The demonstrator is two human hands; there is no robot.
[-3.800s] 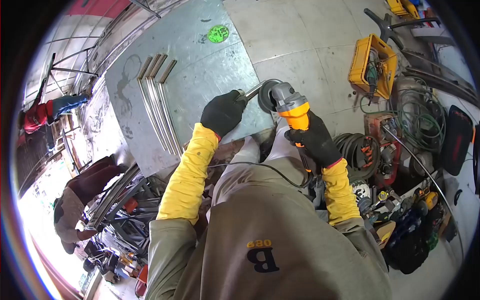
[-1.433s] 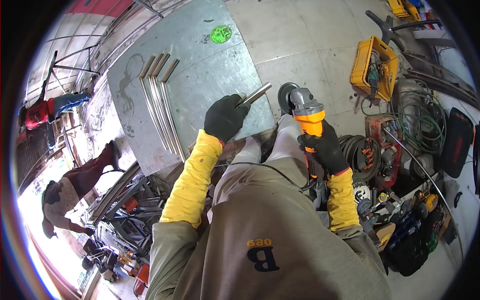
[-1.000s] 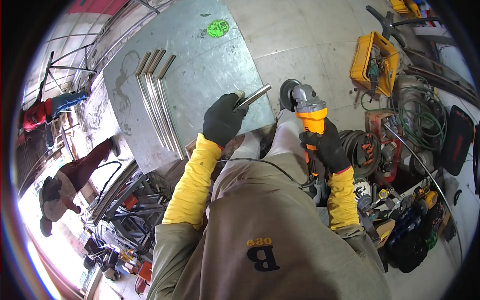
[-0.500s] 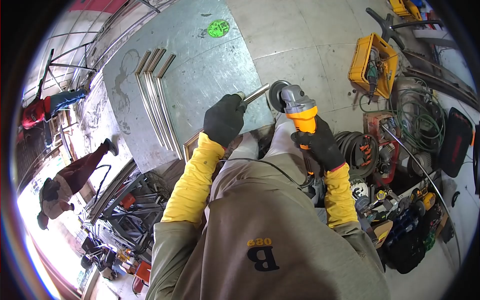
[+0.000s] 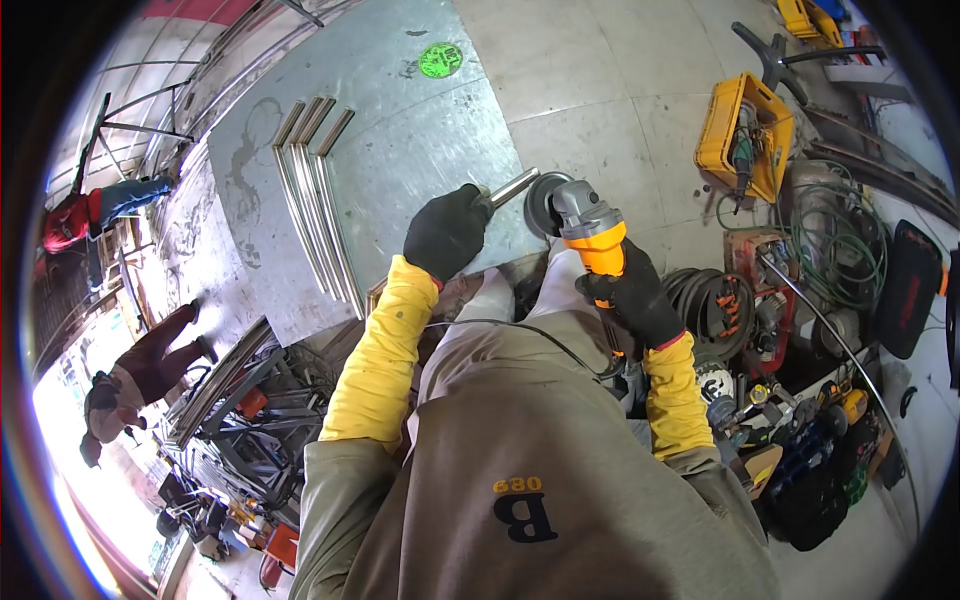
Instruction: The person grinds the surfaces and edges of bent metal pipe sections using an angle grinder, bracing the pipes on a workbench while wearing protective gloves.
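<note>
My left hand [image 5: 445, 232], in a black glove, is closed around a short shiny metal tube [image 5: 516, 187] whose far end points up and to the right. A yellow and grey angle grinder [image 5: 590, 222] is gripped in my right hand [image 5: 640, 297], also gloved in black. Its round disc [image 5: 543, 205] is right at the tube's free end. The grinder's cord [image 5: 510, 322] runs across my lap. Left of my left hand, several bent metal tubes [image 5: 318, 225] lie side by side on a grey metal sheet [image 5: 400, 130].
A yellow crate [image 5: 712, 130] holding a power tool stands at the upper right. Coiled hoses [image 5: 700, 305], a green cable [image 5: 850, 245] and assorted tools crowd the right side. Metal frames [image 5: 270, 385] are piled at the left. One person [image 5: 135, 385] is on the left, another [image 5: 75, 218] farther off.
The grinder and my right hand have shifted slightly left, bringing the disc closer along the tube's end. The person at the left has changed stride.
</note>
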